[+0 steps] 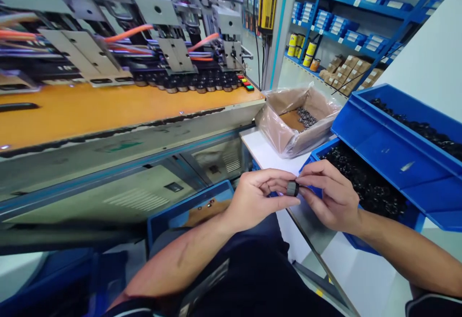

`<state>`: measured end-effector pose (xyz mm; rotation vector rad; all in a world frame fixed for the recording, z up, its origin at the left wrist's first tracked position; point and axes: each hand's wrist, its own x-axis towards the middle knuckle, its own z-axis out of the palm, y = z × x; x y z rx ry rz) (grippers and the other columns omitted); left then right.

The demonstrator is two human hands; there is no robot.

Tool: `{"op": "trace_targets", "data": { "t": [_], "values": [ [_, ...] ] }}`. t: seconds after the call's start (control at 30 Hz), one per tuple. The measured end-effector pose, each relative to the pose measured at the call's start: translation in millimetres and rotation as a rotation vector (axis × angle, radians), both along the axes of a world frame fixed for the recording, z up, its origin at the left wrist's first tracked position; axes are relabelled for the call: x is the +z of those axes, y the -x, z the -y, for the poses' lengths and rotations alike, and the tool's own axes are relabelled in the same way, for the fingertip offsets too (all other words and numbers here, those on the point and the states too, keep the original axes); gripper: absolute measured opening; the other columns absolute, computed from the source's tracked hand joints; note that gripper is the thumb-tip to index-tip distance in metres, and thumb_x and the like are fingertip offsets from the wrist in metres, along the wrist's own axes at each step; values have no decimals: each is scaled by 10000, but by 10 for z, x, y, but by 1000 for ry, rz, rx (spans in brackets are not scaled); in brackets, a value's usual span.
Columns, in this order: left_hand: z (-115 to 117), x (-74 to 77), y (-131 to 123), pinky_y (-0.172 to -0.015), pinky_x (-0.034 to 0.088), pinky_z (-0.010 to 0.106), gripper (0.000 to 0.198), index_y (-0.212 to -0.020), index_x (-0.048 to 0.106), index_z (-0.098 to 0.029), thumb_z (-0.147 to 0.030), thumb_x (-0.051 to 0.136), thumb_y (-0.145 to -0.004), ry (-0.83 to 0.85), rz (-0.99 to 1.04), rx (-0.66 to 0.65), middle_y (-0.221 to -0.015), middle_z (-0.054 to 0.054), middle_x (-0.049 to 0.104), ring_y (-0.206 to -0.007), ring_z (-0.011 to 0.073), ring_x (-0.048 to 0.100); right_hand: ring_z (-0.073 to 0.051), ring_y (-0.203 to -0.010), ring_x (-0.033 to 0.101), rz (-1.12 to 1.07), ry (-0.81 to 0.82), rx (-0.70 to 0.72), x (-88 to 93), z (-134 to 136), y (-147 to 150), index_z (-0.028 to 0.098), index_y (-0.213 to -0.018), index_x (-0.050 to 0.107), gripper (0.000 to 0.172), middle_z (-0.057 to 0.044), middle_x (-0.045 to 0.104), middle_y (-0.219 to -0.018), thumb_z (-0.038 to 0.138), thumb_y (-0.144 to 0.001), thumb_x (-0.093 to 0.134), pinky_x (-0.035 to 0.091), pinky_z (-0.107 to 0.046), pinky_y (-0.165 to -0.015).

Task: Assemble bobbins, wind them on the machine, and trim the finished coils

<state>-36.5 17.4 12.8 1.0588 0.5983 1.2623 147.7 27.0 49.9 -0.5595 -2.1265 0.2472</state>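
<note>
A small cylindrical part, grey on one side with a black rim, is held between my two hands in front of my body. My left hand closes its fingers and thumb about the grey side. From the other side, my right hand pinches at the black rim with thumb and fingertips. Whether the right fingers also hold a second small piece is too small to tell. Just beyond my right hand stands a blue bin full of black ring-like parts.
A second blue bin rests tilted on the first. Behind my hands, a plastic-lined carton contains small metal parts. On the left, a machine bench carries rows of black cylindrical parts. A blue tray sits low near my left forearm.
</note>
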Motion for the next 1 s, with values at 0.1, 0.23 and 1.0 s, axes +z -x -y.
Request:
{"op": "trace_targets", "data": {
  "t": [0.1,0.23,1.0],
  "values": [
    [-28,-30,3,-708,589,176,392,-928,768,-147,-76,894,-564,4,42,-11,-797,38,786,-712,114,727,-197,-933,638,64,-38,45,-20,-28,-20,154,-1201,593,362,-128,618,-1044,76,-847,598,585,-332,-740],
    [-59,-57,7,-742,602,201,385,-925,763,-156,-96,901,-570,-10,83,-12,-834,42,793,-761,135,747,-194,-905,639,125,-192,-36,-72,-72,-25,155,-1181,593,329,-123,629,-1024,87,-860,624,586,-339,-752],
    [-57,-30,21,-731,619,249,374,-915,777,-162,-96,897,-567,63,93,-51,-829,46,796,-743,162,749,-182,-952,655,148,-264,-61,-103,-90,-49,153,-1219,603,346,-124,642,-1060,134,-876,651,601,-314,-795]
  ]
}}
